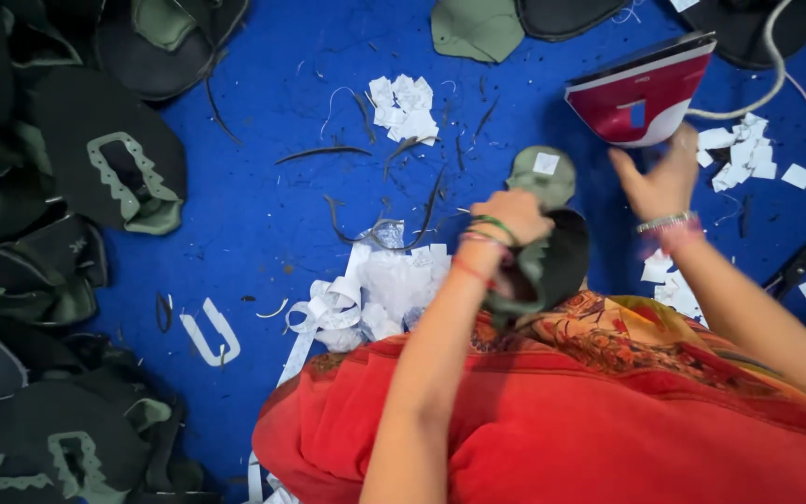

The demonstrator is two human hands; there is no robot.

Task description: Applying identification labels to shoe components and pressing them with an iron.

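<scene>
While I look down from the head camera, my left hand (512, 217) is closed in a fist around a dark fabric piece (552, 266) with an olive-green tip (541, 177), holding it just above my lap, where red cloth (562, 429) and a patterned orange cloth (627, 336) are draped. A small white square label (546, 163) sits on the green tip, which points away from me over the blue surface (263, 205). My right hand (661, 182) is open, fingers spread and slightly blurred, palm toward the surface, just beside the base of a red and white iron (643, 93) that stands tilted on its heel; the hand is near it but I cannot tell whether it touches. A pale cord (769, 65) loops away from the iron toward the far right edge. Both wrists carry bangles. To the right of the iron lies a loose heap of white paper squares (743, 149), and a second heap of the same squares (403, 107) lies farther off to the left, among dark thread-like trimmings. Crumpled white backing strips (366, 289) lie just left of my left forearm. A pair of black snips (802, 261) rests at the right edge, well apart from both hands. Stacks of dark shoe-upper pieces with green trim (95, 159) fill the left side, and more lie along the top edge.
</scene>
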